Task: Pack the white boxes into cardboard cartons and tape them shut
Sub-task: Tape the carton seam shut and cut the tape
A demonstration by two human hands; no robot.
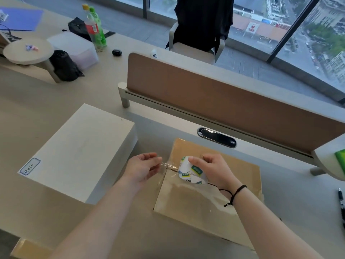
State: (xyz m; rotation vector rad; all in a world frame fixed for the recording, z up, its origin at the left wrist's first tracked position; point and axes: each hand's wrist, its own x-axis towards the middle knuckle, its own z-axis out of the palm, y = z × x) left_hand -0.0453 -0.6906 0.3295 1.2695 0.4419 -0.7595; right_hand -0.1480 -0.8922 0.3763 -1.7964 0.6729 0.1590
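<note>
A closed cardboard carton (201,202) lies on the desk in front of me, its flaps meeting along a seam with old clear tape on top. My right hand (214,171) grips a roll of clear tape (192,172) just above the seam. My left hand (143,167) pinches the free end of the tape, stretched a short way to the left of the roll. A large white box (78,152) with a handwritten label stands to the left of the carton.
A brown desk divider (224,101) runs behind the carton, with a cable port (216,137) below it. Bottles (95,28), a black bag (64,66) and a translucent bin sit far left. A pen (341,202) lies at the right edge. Another carton (28,249) shows at bottom left.
</note>
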